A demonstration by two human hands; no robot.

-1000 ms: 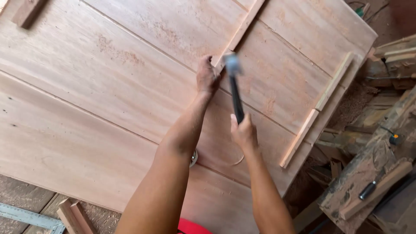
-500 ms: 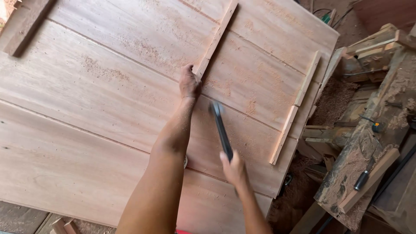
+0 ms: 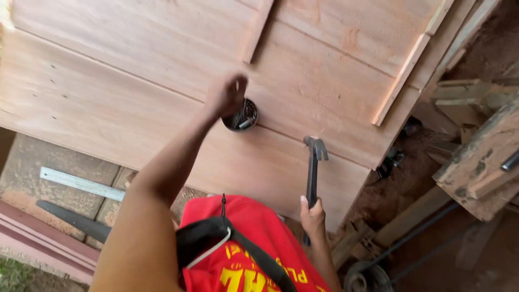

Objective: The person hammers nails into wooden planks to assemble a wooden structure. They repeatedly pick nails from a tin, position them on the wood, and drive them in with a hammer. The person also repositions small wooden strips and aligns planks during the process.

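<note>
Now wood panel (image 3: 135,92) fills view (R hand (image 3: 312,216) w/ hammer (image 3: 313,167)).

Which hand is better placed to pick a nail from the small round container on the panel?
Left. The left hand is right over the round container of nails on the wooden panel, while the right hand is lower down, gripping the hammer.

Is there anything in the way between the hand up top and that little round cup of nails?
Nothing visible. The left hand is right at the rim of the small round container of nails on the wooden panel, with no gap showing.
</note>
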